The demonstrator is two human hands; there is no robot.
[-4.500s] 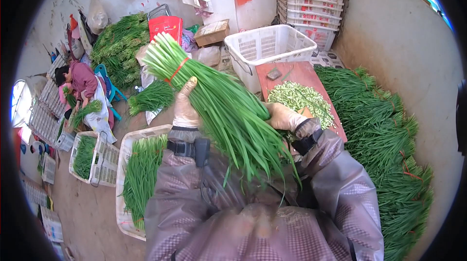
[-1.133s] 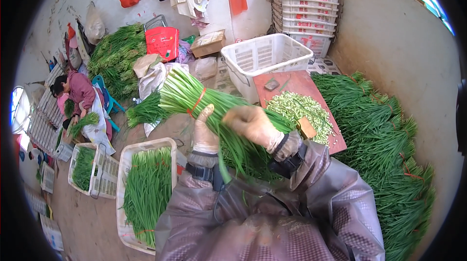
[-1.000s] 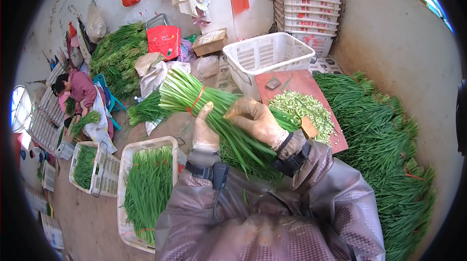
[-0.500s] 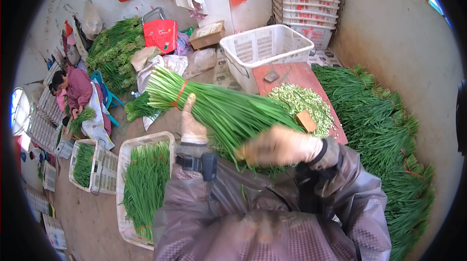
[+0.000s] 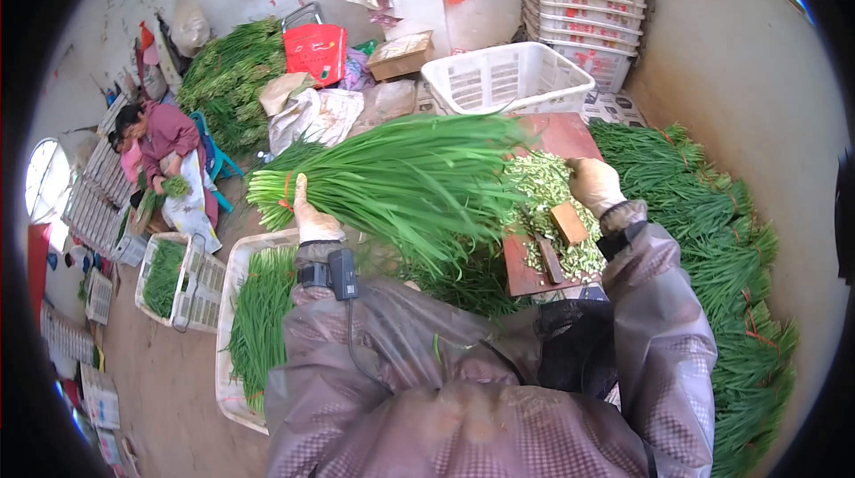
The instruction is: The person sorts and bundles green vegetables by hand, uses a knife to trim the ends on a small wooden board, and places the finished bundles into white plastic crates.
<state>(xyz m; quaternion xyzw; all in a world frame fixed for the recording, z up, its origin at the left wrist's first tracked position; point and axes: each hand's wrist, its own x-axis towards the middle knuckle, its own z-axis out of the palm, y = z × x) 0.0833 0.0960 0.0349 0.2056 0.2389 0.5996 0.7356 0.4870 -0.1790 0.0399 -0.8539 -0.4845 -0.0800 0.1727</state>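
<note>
My left hand (image 5: 313, 218), in a pale glove, grips a bundle of garlic chives (image 5: 392, 180) near its red band, thumb up. The cut white ends point left and the green leaves fan out to the right, over the edge of a reddish board (image 5: 525, 269). My right hand (image 5: 595, 184), gloved too, is over the board's right side with its fingers curled in; whether it holds anything is hidden. Beside it lie chopped pale stem ends (image 5: 543, 177), a wooden block (image 5: 568, 223) and a dark-bladed knife (image 5: 548, 260).
Banded chives fill a white crate (image 5: 233, 255) at my left and lie heaped (image 5: 695, 211) along the right wall. Behind the board are a white basket (image 5: 508, 77) and stacked crates (image 5: 588, 6). A person in pink (image 5: 165, 135) sits far left, handling greens.
The bundle has shifted left, its leaf end swinging up and away from me. My right hand has moved from the leaves to the board's right side, uncovering the knife.
</note>
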